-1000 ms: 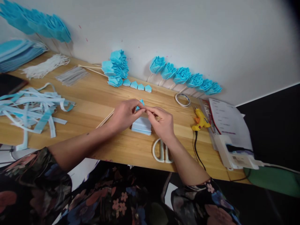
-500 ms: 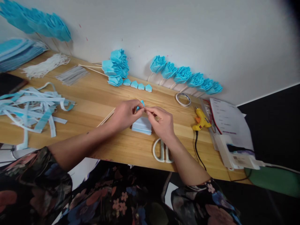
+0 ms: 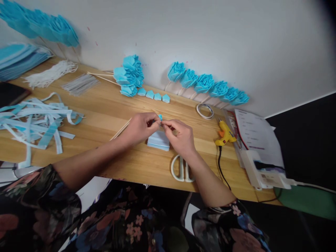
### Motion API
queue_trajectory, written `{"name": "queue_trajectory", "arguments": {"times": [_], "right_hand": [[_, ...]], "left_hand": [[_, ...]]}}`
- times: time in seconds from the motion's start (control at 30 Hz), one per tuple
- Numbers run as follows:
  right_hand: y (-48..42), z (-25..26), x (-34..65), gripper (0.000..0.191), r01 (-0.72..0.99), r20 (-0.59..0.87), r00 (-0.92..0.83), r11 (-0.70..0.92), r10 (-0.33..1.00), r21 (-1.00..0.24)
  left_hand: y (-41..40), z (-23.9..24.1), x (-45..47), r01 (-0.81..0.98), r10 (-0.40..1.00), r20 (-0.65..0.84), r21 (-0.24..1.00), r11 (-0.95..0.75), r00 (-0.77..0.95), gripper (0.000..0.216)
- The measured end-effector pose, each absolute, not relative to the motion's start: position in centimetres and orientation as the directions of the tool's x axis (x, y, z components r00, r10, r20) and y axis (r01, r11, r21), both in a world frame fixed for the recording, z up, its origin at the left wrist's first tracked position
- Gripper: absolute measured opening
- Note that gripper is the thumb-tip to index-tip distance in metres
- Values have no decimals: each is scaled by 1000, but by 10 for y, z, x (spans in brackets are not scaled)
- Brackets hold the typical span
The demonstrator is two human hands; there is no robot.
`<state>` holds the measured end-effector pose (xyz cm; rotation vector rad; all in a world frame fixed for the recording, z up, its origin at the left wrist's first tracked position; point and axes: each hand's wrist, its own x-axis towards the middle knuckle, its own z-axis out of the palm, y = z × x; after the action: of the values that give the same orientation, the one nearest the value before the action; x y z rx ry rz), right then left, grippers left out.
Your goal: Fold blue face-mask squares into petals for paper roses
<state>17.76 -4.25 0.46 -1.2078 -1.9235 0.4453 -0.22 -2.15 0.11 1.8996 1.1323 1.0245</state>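
Pinching small bright-blue fabric piece (image 3: 160,117) in left grip (image 3: 143,126) and right grip (image 3: 181,135), near rectangular pale-blue fabric stack (image 3: 158,141), likely placed for reach.

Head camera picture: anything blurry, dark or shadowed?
Head view: print on the papers too soft to read, blue piece at the left hand showing little detail; head view: top-right corner dark, faint shadows on the wall beside blue flowers.

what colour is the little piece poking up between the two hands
Bright blue; the little piece shows in the head view
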Motion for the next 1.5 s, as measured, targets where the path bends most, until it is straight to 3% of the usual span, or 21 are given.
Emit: {"name": "queue_trajectory", "arguments": {"times": [0.17,0.83,1.5], "right_hand": [[-43,7,178,17,555,414,-174,436,893,-708],[-43,5,180,17,609,414,-204,446,887,-655],[-43,5,179,15,591,443,-211,475,871,-652]], "left_hand": [[-24,2,-2,326,895,294,855,-403,336,16],[-24,8,-2,380,858,317,795,-473,404,17],[-25,9,-2,365,864,290,816,-448,410,18]]}}
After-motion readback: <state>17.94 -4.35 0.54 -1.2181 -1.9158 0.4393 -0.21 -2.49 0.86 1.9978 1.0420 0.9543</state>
